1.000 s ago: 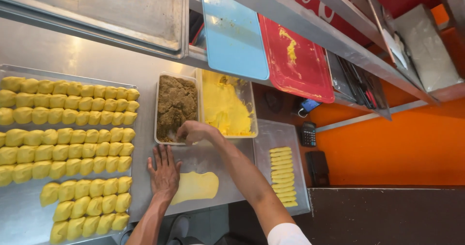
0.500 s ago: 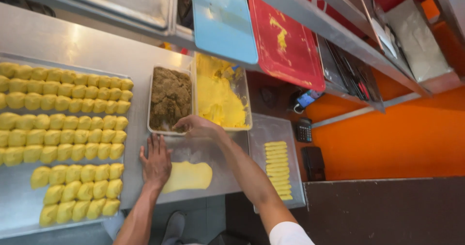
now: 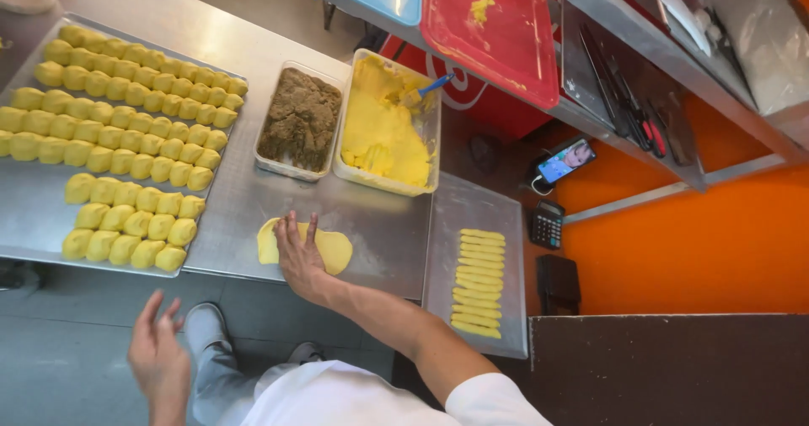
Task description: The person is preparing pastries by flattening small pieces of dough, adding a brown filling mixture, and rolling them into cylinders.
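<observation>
My right hand (image 3: 297,253) lies flat, fingers spread, pressing on the flattened yellow dough sheet (image 3: 331,247) at the near edge of the steel table (image 3: 253,194) — grasping nothing. My left hand (image 3: 158,357) hangs open and empty off the table, below the tray of yellow dough pieces (image 3: 25,215) — the tub of brown filling (image 3: 300,121) sits beyond the sheet.

Single head-mounted view, looking steeply down from above the person onto the steel table (image 3: 253,198). Moderate distance: the full tray (image 3: 25,215) is at left, the orange wall (image 3: 716,249) at right, shelves (image 3: 640,47) at the far edge, floor near.
</observation>
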